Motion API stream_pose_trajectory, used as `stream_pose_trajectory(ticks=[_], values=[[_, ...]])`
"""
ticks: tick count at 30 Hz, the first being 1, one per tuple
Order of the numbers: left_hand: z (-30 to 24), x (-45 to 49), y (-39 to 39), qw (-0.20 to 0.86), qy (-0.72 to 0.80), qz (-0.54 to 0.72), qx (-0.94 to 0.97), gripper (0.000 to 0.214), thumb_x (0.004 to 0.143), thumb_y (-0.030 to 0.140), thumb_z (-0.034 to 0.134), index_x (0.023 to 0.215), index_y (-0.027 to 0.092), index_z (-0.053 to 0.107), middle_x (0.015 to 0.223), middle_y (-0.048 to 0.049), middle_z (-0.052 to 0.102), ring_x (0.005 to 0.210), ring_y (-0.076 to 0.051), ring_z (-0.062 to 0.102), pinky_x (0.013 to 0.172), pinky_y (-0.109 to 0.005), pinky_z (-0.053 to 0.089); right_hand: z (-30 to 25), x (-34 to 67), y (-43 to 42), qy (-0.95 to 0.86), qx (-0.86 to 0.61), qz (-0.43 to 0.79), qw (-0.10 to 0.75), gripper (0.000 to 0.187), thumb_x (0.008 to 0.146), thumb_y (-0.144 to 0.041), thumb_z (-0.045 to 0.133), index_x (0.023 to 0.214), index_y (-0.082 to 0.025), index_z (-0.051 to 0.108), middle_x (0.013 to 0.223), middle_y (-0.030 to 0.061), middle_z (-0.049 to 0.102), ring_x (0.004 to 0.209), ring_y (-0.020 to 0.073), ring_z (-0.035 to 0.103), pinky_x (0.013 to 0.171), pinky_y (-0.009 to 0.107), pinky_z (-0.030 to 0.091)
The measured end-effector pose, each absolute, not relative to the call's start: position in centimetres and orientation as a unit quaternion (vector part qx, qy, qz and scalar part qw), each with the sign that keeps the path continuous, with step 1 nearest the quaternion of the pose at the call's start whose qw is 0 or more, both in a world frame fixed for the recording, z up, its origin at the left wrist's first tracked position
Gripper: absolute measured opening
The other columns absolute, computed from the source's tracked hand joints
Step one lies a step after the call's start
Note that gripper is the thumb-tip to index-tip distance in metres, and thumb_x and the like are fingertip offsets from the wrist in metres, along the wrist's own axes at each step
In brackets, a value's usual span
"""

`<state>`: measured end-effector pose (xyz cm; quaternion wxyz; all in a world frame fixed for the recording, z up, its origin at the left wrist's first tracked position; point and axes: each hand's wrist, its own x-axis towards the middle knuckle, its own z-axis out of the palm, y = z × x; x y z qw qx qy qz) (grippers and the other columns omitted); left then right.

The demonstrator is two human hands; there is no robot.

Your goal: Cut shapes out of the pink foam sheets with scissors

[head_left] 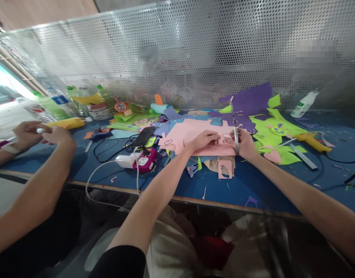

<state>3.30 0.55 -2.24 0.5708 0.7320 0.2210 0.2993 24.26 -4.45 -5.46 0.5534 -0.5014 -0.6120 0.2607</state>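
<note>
Pink flat foam-like sheet (pixel 183 133) over colourful scraps on blue counter (pixel 183 187); left hand (pixel 205 140), fingers curled, pinches it, presumably steadying. Right hand (pixel 246 146) closed round long silver metal tool (pixel 235 133), likely scissors, pointed away, presumably clearing fingers.

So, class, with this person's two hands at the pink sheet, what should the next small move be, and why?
Perhaps ease the left hand slightly away from the slim metal tool, with the pink sheet held down: the right hand appears to grip that tool, and both hands are close together at the sheet's right part.
</note>
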Motion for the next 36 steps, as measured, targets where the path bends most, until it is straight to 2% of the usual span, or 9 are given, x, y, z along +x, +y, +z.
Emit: stream_pose_trajectory(ticks=[4, 7, 10, 15, 21, 24, 28, 31, 36], values=[[-2.4, 3.6, 0.7, 0.523, 0.229, 0.295, 0.766, 0.047, 0.088, 0.058, 0.065, 0.070, 0.016, 0.057, 0.067, 0.0008, 0.052, 0.061, -0.011, 0.044, 0.061, -0.028, 0.036, -5.7, 24.7, -4.2, -0.615, -0.523, 0.214, 0.550, 0.028, 0.076, -0.042, 0.076, 0.090, -0.025, 0.060, 0.065, -0.0047, 0.055, 0.053, 0.0141, 0.046, 0.054, 0.029, 0.040], [-2.4, 3.6, 0.8, 0.449, 0.241, 0.299, 0.807, 0.050, 0.091, 0.060, 0.060, 0.068, 0.017, 0.053, 0.067, 0.0009, 0.052, 0.064, -0.012, 0.046, 0.062, -0.027, 0.035, -5.5, 24.8, -4.3, -0.623, -0.523, 0.197, 0.547, 0.027, 0.077, -0.043, 0.073, 0.091, -0.024, 0.059, 0.066, -0.0044, 0.056, 0.054, 0.0145, 0.046, 0.054, 0.029, 0.039], [-2.4, 3.6, 0.9, 0.385, 0.243, 0.308, 0.836, 0.049, 0.092, 0.059, 0.058, 0.068, 0.016, 0.055, 0.067, 0.0015, 0.050, 0.066, -0.012, 0.047, 0.063, -0.027, 0.035, -5.3, 24.8, -4.4, -0.632, -0.528, 0.175, 0.540, 0.028, 0.079, -0.045, 0.070, 0.092, -0.023, 0.059, 0.067, -0.0040, 0.056, 0.055, 0.0151, 0.047, 0.056, 0.029, 0.039], [-2.8, 3.9, 1.1, 0.380, 0.254, 0.311, 0.833, 0.046, 0.094, 0.055, 0.057, 0.070, 0.015, 0.060, 0.067, 0.0001, 0.056, 0.067, -0.013, 0.052, 0.065, -0.026, 0.038, -5.0, 24.9, -4.7, -0.659, -0.578, 0.111, 0.467, 0.022, 0.083, -0.044, 0.063, 0.087, -0.024, 0.053, 0.060, -0.0038, 0.054, 0.053, 0.0165, 0.048, 0.056, 0.028, 0.035], [-3.4, 4.0, 2.2, 0.337, 0.338, 0.501, 0.721, 0.038, 0.100, 0.050, 0.052, 0.086, 0.017, 0.065, 0.077, -0.0010, 0.064, 0.056, -0.008, 0.051, 0.057, -0.022, 0.039, -4.5, 25.2, -4.7, -0.690, -0.604, 0.031, 0.397, 0.027, 0.084, -0.048, 0.062, 0.083, -0.027, 0.045, 0.057, -0.0021, 0.052, 0.051, 0.0194, 0.050, 0.055, 0.028, 0.031], [-3.6, 3.8, 2.9, 0.342, 0.349, 0.596, 0.637, 0.038, 0.102, 0.053, 0.048, 0.089, 0.019, 0.059, 0.079, 0.0006, 0.061, 0.051, -0.006, 0.046, 0.050, -0.021, 0.036, -4.6, 25.7, -4.5, -0.723, -0.594, 0.043, 0.351, 0.031, 0.086, -0.052, 0.058, 0.078, -0.027, 0.043, 0.060, -0.0005, 0.055, 0.053, 0.0184, 0.050, 0.056, 0.028, 0.031], [-3.5, 3.9, 3.3, 0.387, 0.319, 0.669, 0.549, 0.041, 0.103, 0.059, 0.045, 0.087, 0.021, 0.050, 0.069, 0.0048, 0.048, 0.047, -0.006, 0.038, 0.044, -0.020, 0.031, -4.8, 26.3, -4.2, -0.751, -0.601, 0.071, 0.266, 0.039, 0.084, -0.060, 0.057, 0.071, -0.025, 0.045, 0.061, -0.0002, 0.056, 0.052, 0.0165, 0.049, 0.054, 0.028, 0.028], [-3.3, 4.1, 3.1, 0.426, 0.295, 0.672, 0.529, 0.043, 0.101, 0.060, 0.049, 0.084, 0.020, 0.048, 0.065, 0.0063, 0.041, 0.047, -0.006, 0.034, 0.042, -0.019, 0.029, -4.8, 26.6, -3.9, -0.757, -0.586, 0.100, 0.273, 0.039, 0.085, -0.060, 0.055, 0.071, -0.024, 0.048, 0.060, -0.0010, 0.054, 0.054, 0.0160, 0.048, 0.054, 0.028, 0.028], [-2.8, 4.2, 2.4, 0.451, 0.272, 0.654, 0.543, 0.047, 0.098, 0.062, 0.054, 0.079, 0.019, 0.048, 0.064, 0.0055, 0.041, 0.048, -0.005, 0.035, 0.043, -0.019, 0.028, -4.2, 27.2, -4.0, -0.749, -0.585, 0.088, 0.298, 0.039, 0.087, -0.056, 0.053, 0.067, -0.024, 0.045, 0.056, -0.0016, 0.050, 0.052, 0.0152, 0.044, 0.053, 0.028, 0.026]])
